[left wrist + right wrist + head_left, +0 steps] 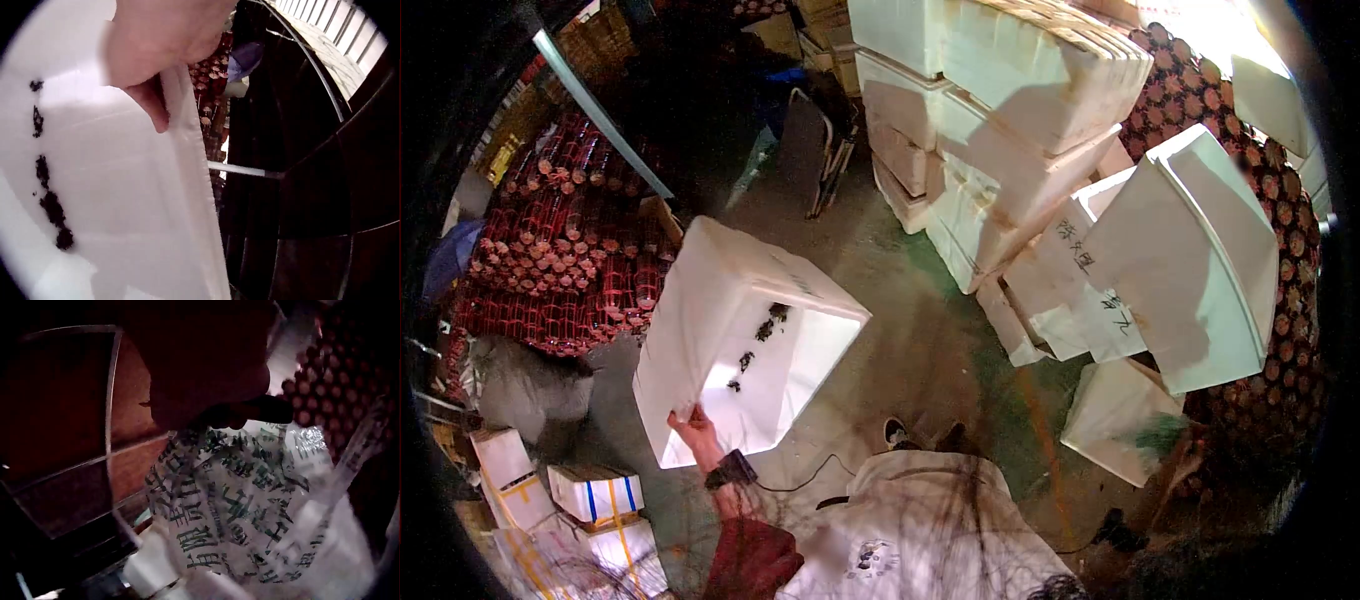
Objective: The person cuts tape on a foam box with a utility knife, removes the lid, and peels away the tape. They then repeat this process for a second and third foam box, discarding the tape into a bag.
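My left hand (694, 428) grips the near rim of a white foam box (740, 340) and holds it tilted off the floor, its open side facing me. In the left wrist view my thumb (150, 103) lies inside the box wall (125, 206). Dark crumbs (760, 335) cling to the box's inner face. My right hand (212, 394) is dim and holds the top of a clear plastic bag (244, 506) printed with green characters. In the head view that right hand (1190, 458) is low on the right, beside a small foam box (1115, 405).
Stacked white foam boxes (1000, 110) fill the back and right. Red bundles with round ends (560, 250) lie at the left, and similar ones (1270, 300) at the right. Strapped cartons (595, 495) sit at lower left. A folded chair (815, 150) stands on the concrete floor (920, 360).
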The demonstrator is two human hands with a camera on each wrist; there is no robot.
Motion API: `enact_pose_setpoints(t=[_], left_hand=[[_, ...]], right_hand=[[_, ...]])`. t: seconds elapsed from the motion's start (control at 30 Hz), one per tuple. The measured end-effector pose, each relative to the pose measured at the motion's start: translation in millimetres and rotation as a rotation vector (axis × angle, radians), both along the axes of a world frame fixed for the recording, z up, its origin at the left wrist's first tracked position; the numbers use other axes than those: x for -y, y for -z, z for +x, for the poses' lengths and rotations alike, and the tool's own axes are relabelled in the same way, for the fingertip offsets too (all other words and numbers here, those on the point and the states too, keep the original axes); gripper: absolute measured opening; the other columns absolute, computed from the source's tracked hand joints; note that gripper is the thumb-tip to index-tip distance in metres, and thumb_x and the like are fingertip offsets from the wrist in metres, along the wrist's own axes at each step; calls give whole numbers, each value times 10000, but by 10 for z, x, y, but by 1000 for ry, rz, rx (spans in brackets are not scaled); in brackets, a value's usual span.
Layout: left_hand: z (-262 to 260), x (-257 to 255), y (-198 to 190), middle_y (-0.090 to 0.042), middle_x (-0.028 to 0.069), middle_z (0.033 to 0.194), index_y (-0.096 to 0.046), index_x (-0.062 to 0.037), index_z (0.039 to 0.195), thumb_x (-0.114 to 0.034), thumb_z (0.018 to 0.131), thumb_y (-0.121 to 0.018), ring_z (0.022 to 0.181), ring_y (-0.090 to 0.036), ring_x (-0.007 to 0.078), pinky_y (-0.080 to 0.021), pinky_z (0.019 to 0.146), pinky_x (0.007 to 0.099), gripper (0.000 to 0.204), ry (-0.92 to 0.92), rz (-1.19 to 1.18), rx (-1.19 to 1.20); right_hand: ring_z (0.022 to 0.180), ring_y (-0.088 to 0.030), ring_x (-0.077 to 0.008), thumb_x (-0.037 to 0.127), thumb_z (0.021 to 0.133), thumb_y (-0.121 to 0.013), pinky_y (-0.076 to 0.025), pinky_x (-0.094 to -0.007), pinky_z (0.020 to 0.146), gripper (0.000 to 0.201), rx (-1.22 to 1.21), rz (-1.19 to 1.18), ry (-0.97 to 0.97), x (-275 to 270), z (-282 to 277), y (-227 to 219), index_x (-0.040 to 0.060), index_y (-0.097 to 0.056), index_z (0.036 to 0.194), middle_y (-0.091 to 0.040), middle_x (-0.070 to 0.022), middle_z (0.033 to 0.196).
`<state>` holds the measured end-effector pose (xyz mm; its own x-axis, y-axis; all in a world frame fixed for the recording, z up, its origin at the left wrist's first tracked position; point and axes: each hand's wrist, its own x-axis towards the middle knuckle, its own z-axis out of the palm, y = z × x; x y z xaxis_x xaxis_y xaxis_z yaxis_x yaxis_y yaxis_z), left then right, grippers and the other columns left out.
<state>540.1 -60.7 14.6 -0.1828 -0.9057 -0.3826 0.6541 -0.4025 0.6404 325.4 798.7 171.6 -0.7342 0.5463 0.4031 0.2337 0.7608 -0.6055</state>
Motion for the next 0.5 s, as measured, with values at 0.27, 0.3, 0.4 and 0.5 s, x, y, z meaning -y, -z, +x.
enact_pose_setpoints(t=[0.27, 0.3, 0.4, 0.5], left_hand=[[-275, -599, -487, -639, 94, 1146, -555, -10, 1162, -393, 902, -610, 1028, -622, 217, -536, 897, 319, 466, 128, -66, 26], [-263, -645, -470, -647, 90, 1132, -560, -6, 1152, -393, 902, -610, 1023, -624, 217, -535, 897, 314, 463, 142, -25, 24], [-348, -812, -496, -684, 81, 1039, -599, -9, 1069, -349, 903, -617, 932, -647, 194, -547, 840, 282, 379, 179, 44, 11], [-197, -881, -401, -685, 85, 995, -591, -30, 1056, -253, 937, -588, 866, -651, 156, -551, 789, 250, 253, 341, 197, -83]], right_hand=[[599, -512, -248, 152, 834, -685, -434, -378, 573, 180, 343, -260, -820, 1895, -287, -46, 46, -558, 764, -515, -103, 699], [597, -511, -249, 150, 831, -689, -433, -378, 571, 185, 376, -184, -918, 2107, -343, -140, 47, -556, 754, -512, -102, 694], [641, -559, -272, 162, 816, -697, -462, -372, 599, 201, 256, -84, -1071, 2708, -470, -553, 20, -557, 798, -547, -134, 739], [656, -574, -284, 137, 826, -684, -468, -367, 601, 169, 183, -199, -1066, 3110, -512, -886, 22, -561, 843, -561, -139, 754]])
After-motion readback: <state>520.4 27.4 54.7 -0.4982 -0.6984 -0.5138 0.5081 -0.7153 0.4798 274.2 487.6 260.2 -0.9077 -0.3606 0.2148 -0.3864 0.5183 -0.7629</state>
